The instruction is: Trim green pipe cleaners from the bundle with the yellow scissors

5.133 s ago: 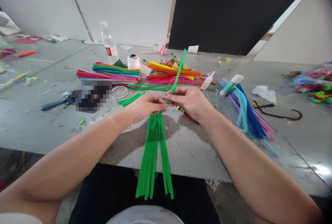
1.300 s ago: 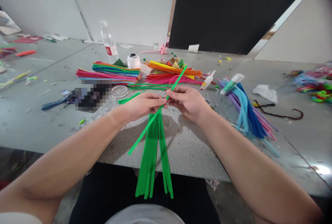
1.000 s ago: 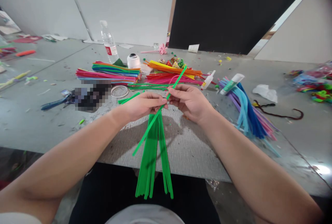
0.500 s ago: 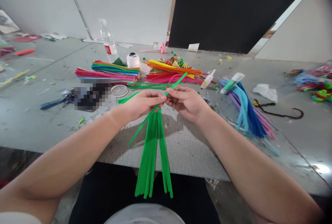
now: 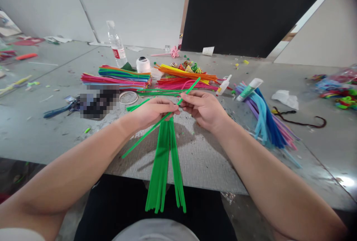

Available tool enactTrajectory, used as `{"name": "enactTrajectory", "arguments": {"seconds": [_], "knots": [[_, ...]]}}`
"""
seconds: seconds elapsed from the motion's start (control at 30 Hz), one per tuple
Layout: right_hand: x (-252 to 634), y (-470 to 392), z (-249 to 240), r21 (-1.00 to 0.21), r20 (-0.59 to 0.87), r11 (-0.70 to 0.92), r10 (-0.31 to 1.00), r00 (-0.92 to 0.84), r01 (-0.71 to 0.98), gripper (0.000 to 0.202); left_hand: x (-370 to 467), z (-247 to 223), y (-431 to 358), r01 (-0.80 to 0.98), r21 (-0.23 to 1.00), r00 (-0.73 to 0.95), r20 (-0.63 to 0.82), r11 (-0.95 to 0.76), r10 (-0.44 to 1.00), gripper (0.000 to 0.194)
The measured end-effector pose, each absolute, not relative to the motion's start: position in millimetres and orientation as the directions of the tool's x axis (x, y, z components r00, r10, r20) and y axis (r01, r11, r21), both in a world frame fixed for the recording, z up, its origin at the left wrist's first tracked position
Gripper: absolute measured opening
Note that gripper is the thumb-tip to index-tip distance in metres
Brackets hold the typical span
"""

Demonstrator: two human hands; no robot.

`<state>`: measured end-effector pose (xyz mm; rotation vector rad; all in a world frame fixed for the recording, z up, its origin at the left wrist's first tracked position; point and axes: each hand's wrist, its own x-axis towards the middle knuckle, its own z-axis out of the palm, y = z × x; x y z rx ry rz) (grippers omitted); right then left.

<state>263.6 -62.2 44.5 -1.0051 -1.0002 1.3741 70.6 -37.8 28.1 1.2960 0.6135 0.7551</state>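
Observation:
A green pipe cleaner [image 5: 147, 135] slants between my two hands, its lower end toward me on the left and its short upper end past my right fingers. My left hand [image 5: 156, 111] pinches it near the middle with thumb and forefinger. Just beside it, my right hand [image 5: 201, 108] grips the same stem, fingers curled. A small dark bit, perhaps wire, shows between the fingertips; I cannot make out what it is. Below the hands, a bundle of green pipe cleaners [image 5: 160, 166] hangs over the table's front edge, its far end hidden by my hands.
Coloured pipe cleaner bundles [image 5: 122, 77] lie behind my hands, near a roll of tape [image 5: 128, 98], a water bottle [image 5: 116, 45] and a small glue bottle [image 5: 224, 84]. At right, a glue stick [image 5: 250, 89] rests on blue and purple pipe cleaners [image 5: 267, 118]. Pliers [image 5: 60, 111] lie left.
The lower end of the held pipe cleaner has swung left and up a little. My right fingers have moved slightly away from the left ones. The bundle below stays put.

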Motion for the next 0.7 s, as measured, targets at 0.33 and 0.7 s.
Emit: {"name": "enactTrajectory", "arguments": {"seconds": [0.33, 0.7], "knots": [[267.9, -59.3, 46.3, -0.966, 0.018, 0.021, 1.000, 0.013, -0.259, 0.038, 69.2, 24.5, -36.0, -0.120, 0.990, 0.669, 0.028, 0.071, 0.743, 0.028], [279.0, -53.8, 50.1, -0.964, 0.020, 0.035, 0.998, 0.062, -0.264, 0.033, 70.5, 26.6, -37.7, -0.089, 0.993, 0.679, 0.008, 0.072, 0.734, 0.029]]}}
